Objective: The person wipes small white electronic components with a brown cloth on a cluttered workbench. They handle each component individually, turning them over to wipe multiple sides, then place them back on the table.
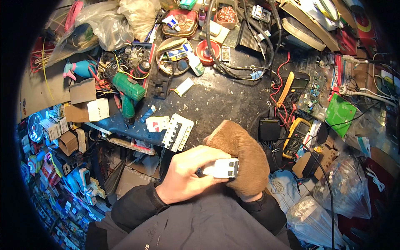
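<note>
My left hand [189, 173] grips a small white circuit breaker [223, 168] close to my chest, just below the front edge of the dark workbench [221, 100]. My right hand [241, 160] curls over the breaker's right end, its back turned up to the camera, so what its fingers do is hidden. A wider white multi-pole breaker block [178, 132] lies on the bench edge just beyond my left hand, with a red and white card [157, 123] beside it.
A green cordless drill [128, 92] lies at the left of the bench. Two yellow multimeters [296, 135] with red and black leads sit at the right. Glue bottle [195, 63], round trays, cables and plastic bags crowd the back; boxes fill shelves lower left.
</note>
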A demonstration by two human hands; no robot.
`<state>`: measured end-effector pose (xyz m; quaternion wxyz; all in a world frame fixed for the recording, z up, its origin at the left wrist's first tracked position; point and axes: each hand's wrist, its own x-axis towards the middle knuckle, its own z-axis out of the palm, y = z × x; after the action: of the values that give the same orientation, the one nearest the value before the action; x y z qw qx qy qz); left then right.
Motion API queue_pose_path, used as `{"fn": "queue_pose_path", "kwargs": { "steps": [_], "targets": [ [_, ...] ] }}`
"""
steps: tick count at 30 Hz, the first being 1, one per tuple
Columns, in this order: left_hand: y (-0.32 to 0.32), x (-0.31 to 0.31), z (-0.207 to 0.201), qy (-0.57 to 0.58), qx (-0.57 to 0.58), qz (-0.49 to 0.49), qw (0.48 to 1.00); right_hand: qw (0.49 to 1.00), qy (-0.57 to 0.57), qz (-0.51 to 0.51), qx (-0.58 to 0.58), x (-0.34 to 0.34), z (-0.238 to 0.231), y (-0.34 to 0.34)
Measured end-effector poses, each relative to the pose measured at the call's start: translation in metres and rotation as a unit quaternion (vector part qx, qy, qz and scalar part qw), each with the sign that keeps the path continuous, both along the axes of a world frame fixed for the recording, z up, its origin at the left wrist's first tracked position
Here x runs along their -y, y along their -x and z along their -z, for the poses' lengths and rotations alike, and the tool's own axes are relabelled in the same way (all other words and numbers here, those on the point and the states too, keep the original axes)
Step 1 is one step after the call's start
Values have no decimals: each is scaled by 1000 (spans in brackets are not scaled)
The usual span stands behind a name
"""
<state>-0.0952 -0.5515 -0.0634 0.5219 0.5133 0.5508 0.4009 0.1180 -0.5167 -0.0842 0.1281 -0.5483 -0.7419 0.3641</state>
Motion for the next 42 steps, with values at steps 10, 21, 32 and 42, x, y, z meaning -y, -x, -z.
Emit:
{"fn": "queue_pose_path", "kwargs": {
  "steps": [10, 21, 32, 42],
  "targets": [
    [17, 0, 7, -11, -75, -64, 995, 996, -49, -77, -6, -10, -24, -26],
    [5, -5, -3, -72, -160, -33, 984, 976, 143, -83, -143, 38, 11, -34],
    [0, -1, -6, -89, -205, -27, 974, 964, 191, -72, -171, 45, 34, -42],
    [16, -4, -6, -83, -207, -31, 974, 982, 106, -144, -65, 32, 31, -24]
  ]
}}
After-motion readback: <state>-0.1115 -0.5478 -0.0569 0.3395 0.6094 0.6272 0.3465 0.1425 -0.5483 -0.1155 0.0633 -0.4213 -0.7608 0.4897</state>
